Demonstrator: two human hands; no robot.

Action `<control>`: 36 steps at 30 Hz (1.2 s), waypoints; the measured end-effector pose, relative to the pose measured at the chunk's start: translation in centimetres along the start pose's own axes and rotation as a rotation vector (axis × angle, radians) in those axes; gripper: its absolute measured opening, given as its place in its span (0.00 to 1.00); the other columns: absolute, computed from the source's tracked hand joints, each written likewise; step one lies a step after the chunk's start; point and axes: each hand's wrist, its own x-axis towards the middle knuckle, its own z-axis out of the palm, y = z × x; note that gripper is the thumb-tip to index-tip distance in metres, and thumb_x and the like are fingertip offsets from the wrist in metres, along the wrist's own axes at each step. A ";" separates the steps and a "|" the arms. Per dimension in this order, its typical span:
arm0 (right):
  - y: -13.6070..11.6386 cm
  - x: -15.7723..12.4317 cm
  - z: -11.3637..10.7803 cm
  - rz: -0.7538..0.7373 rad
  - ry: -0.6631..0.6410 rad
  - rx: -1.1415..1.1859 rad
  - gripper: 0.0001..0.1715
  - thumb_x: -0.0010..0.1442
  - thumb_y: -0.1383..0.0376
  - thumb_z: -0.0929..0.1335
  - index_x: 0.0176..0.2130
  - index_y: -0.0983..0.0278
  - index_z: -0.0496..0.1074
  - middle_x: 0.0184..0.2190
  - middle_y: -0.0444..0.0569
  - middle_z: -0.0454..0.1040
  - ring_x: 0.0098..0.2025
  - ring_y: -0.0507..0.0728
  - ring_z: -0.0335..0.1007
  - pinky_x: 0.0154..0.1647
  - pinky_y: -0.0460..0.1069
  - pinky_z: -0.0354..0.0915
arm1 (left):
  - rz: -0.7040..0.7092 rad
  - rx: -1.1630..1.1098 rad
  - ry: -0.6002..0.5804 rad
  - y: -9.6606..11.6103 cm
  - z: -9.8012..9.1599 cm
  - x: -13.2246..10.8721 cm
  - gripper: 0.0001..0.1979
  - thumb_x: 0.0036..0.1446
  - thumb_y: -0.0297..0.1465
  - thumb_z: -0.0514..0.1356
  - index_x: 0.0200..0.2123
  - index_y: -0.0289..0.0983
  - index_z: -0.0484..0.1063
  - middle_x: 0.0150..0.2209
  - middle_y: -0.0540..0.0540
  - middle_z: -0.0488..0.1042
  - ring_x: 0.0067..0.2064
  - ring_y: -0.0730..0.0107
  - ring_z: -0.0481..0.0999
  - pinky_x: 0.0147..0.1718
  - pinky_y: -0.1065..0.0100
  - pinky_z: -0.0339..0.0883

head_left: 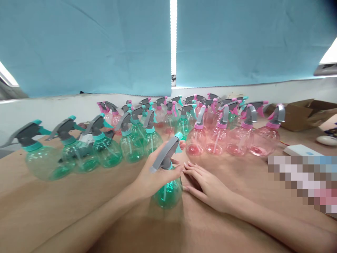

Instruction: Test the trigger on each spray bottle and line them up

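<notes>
In the middle foreground a green see-through spray bottle [167,193] stands on the wooden table [142,228], with a grey trigger head and a turquoise collar and nozzle. My left hand [155,172] is wrapped round its neck, thumb across the front; the fingers behind it are partly hidden. Just right of that bottle, my right hand [207,184] rests low by the table, fingers stretched out toward it and holding nothing. Whether its fingertips touch the bottle I cannot tell.
Green spray bottles [107,151] line the left, pink ones [217,140] the right, and several mixed ones crowd behind. A cardboard box [302,114], a white box [302,151] and a white mouse-like object [326,140] lie right. Blue sheets [92,45] hang at the back.
</notes>
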 end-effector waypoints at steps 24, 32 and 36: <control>0.0 0.0 0.5 -0.035 0.028 -0.041 0.21 0.66 0.57 0.64 0.53 0.66 0.68 0.58 0.60 0.69 0.63 0.67 0.60 0.63 0.65 0.59 | 0.087 -0.032 -0.094 1.3 -0.2 -0.5 0.20 0.52 0.36 0.60 0.49 0.40 0.68 0.23 0.52 0.69 0.35 0.61 0.75 0.31 0.65 0.70; 0.1 0.0 0.5 -0.046 0.036 -0.038 0.22 0.66 0.57 0.64 0.56 0.64 0.67 0.58 0.59 0.70 0.63 0.67 0.61 0.61 0.65 0.60 | 0.071 0.009 -0.050 1.5 0.2 -0.5 0.14 0.53 0.35 0.61 0.44 0.41 0.69 0.26 0.52 0.70 0.34 0.64 0.75 0.32 0.66 0.69; 0.2 0.0 0.5 -0.046 0.027 -0.044 0.25 0.66 0.56 0.64 0.58 0.65 0.65 0.59 0.59 0.69 0.64 0.66 0.60 0.62 0.65 0.59 | 0.063 0.049 -0.040 1.3 0.4 -0.3 0.12 0.53 0.33 0.61 0.42 0.41 0.68 0.25 0.53 0.70 0.28 0.69 0.72 0.26 0.69 0.65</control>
